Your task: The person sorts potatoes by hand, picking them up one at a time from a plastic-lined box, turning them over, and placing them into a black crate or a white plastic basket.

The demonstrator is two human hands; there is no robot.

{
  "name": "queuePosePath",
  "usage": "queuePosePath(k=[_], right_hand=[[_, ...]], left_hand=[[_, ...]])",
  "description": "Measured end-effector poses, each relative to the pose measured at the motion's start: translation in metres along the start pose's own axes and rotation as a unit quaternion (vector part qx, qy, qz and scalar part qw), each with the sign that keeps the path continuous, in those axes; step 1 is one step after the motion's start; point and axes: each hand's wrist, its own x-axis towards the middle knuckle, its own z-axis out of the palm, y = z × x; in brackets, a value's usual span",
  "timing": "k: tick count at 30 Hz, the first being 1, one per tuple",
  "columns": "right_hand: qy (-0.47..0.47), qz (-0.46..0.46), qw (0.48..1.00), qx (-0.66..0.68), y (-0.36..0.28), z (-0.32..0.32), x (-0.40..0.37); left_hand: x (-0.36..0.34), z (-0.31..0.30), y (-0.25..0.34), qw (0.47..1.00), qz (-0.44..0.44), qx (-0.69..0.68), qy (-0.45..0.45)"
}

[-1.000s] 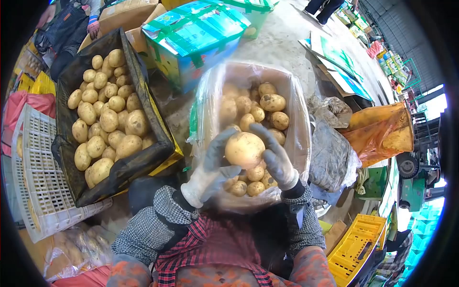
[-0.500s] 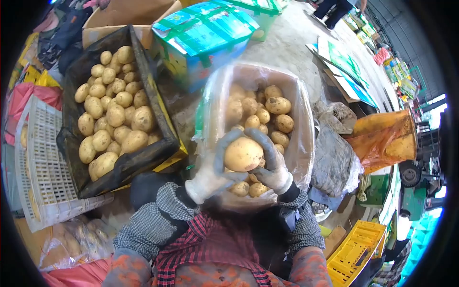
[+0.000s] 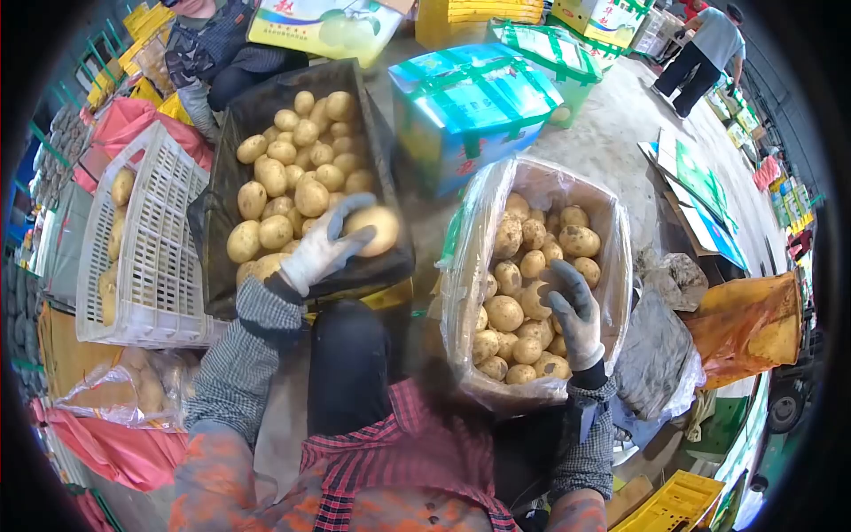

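My left hand (image 3: 321, 248), in a white glove with grey fingers, grips a large potato (image 3: 376, 232) over the near right side of a black-lined crate (image 3: 394, 191). Several potatoes (image 3: 277, 177) fill that crate. My right hand (image 3: 578, 319), gloved the same way, hovers over the right part of a plastic-lined box (image 3: 618, 257). Its fingers are apart and nothing is in them. Below it lie many potatoes (image 3: 505, 313), some with dark soil marks.
A white plastic basket (image 3: 146, 257) with potatoes leans at the left. Behind the box stands a taped blue carton (image 3: 474, 97). A seated person (image 3: 226, 40) is beyond the crate; another person (image 3: 705, 58) stands far right. A yellow crate (image 3: 674, 501) lies near right.
Both hands held the large potato over the lined box. Now the left hand has carried it left to the black-lined crate, and my right hand has let go. The view has shifted left.
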Motion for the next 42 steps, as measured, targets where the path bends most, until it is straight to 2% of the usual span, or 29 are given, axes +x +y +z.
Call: queuePosePath(k=[1, 4, 7, 8, 11, 12, 16, 19, 21, 23, 25, 26, 27, 28, 29, 30, 31, 33, 34, 35, 37, 42], right_hand=[[0.001, -0.006, 1.000, -0.002, 0.003, 0.000, 0.002], [0.011, -0.013, 1.000, -0.021, 0.008, 0.000, 0.003], [0.021, 0.001, 0.999, -0.044, 0.005, -0.002, 0.004], [0.022, 0.011, 0.999, -0.040, 0.004, -0.001, 0.005], [0.038, 0.007, 0.999, -0.033, 0.004, 0.002, 0.007], [0.050, 0.002, 0.998, -0.031, 0.005, 0.002, 0.006], [0.037, -0.012, 0.998, -0.048, 0.006, -0.005, 0.003], [0.049, -0.021, 0.996, -0.068, 0.004, -0.010, 0.003], [0.077, -0.020, 0.995, -0.064, 0.002, -0.013, 0.004], [0.110, -0.035, 0.988, -0.107, 0.000, -0.026, 0.006], [0.143, 0.008, 0.988, -0.051, 0.006, -0.049, 0.005], [0.170, -0.009, 0.984, -0.058, 0.010, -0.063, 0.003], [0.187, -0.032, 0.980, -0.058, 0.013, -0.076, 0.003], [0.182, -0.014, 0.970, -0.159, 0.009, -0.091, 0.000], [0.195, -0.022, 0.965, -0.173, 0.015, -0.103, -0.003], [0.214, -0.004, 0.974, -0.069, 0.019, -0.103, -0.006], [0.201, 0.002, 0.979, -0.041, 0.021, -0.107, -0.007], [0.197, -0.002, 0.978, -0.062, 0.016, -0.100, -0.009], [0.184, 0.005, 0.979, -0.091, 0.012, -0.095, -0.007], [0.174, 0.009, 0.980, -0.094, 0.014, -0.092, -0.008], [0.175, 0.036, 0.980, -0.089, 0.016, -0.089, -0.006], [0.186, 0.058, 0.973, -0.124, 0.009, -0.074, 0.000]], left_hand=[[0.002, -0.008, -0.024, 0.997, 0.006, 0.079, -0.011], [0.010, -0.010, -0.030, 0.986, 0.026, 0.158, -0.039], [0.008, 0.000, -0.007, 0.911, 0.075, 0.402, -0.052], [0.016, -0.003, -0.016, 0.918, 0.072, 0.388, -0.046], [0.029, 0.003, -0.022, 0.875, 0.061, 0.481, -0.005], [0.035, -0.007, -0.021, 0.923, 0.054, 0.379, -0.030], [0.018, -0.025, -0.037, 0.896, 0.019, 0.426, -0.128], [0.011, -0.014, -0.061, 0.901, 0.037, 0.431, -0.032], [0.015, -0.008, -0.041, 0.921, 0.010, 0.389, -0.011], [0.024, -0.012, -0.057, 0.901, 0.109, 0.419, 0.031], [0.043, -0.022, -0.084, 0.857, 0.179, 0.483, 0.024], [0.053, -0.015, -0.104, 0.925, 0.115, 0.361, -0.027], [0.060, -0.011, -0.129, 0.968, 0.043, 0.239, -0.069], [0.058, -0.023, -0.140, 0.988, -0.034, 0.122, -0.094], [0.038, -0.020, -0.087, 0.992, -0.007, 0.063, -0.108], [0.033, -0.023, -0.085, 0.971, 0.065, 0.202, -0.110], [0.035, -0.027, -0.087, 0.978, 0.027, 0.165, -0.127], [0.031, -0.015, -0.067, 0.968, 0.012, 0.229, -0.101], [0.032, -0.015, -0.080, 0.956, 0.043, 0.276, -0.095], [0.034, -0.016, -0.087, 0.957, 0.065, 0.266, -0.096], [0.036, -0.015, -0.092, 0.977, 0.018, 0.188, -0.098], [0.032, -0.012, -0.079, 0.971, 0.010, 0.226, -0.072]])
